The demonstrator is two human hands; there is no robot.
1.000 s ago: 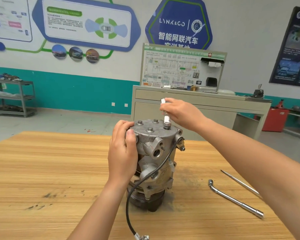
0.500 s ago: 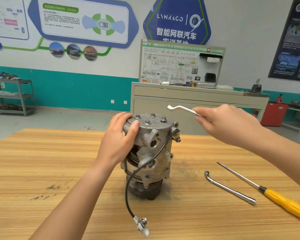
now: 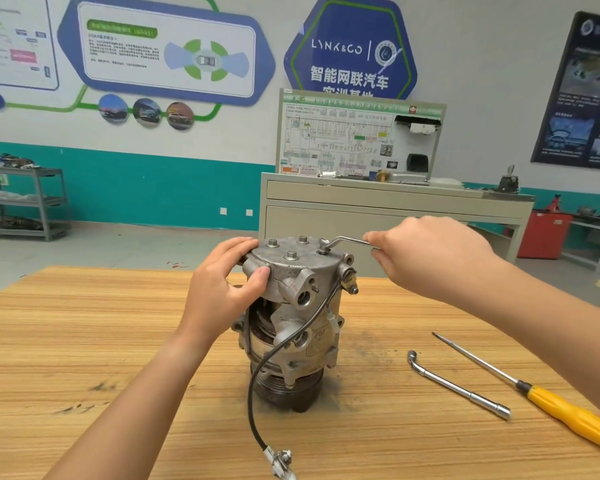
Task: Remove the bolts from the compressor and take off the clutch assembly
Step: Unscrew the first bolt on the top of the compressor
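Head view showed left grip clasping the compressor up top (likely heavy, rigid), right grip clamped on the socket wrench.

Grey metal compressor standing upright on the wooden table
Its dark, grimy clutch assembly is the bottom end, resting on the table; 3 hex bolts show heads-up in the flat round top plate, farthest from the table.
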